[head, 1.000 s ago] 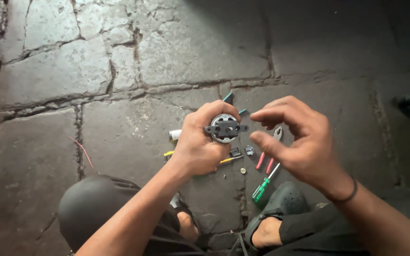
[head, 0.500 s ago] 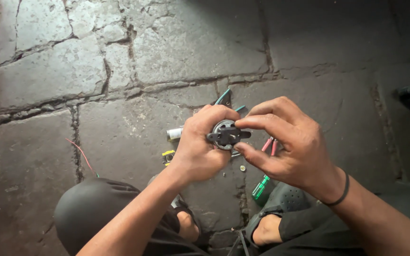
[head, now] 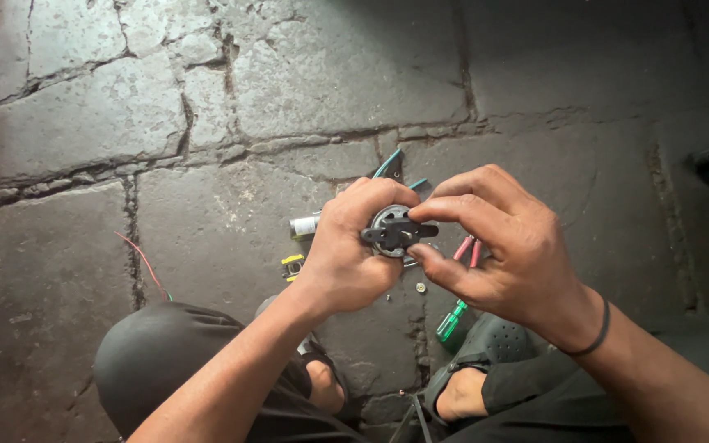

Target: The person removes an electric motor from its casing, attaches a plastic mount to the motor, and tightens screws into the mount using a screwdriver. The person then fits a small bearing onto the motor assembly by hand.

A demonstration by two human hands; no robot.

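- Cradling round motor part (head: 393, 231) in left hand (head: 353, 246), fingers curled shut around its rim, held up over stone floor (head: 207, 148).
- Keep that grip steady, part level.
- Pinching black bracket (head: 400, 233) across part's face with right hand (head: 502, 242), thumb and forefinger closed on its end; press square, don't twist.
- Mind loose screw (head: 421, 287) and green screwdriver (head: 451, 321) below.

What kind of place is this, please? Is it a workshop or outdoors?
Probably an informal repair spot on the ground: a cracked stone floor, hand tools such as a green-handled screwdriver lying on it, and the person crouching in sandals.
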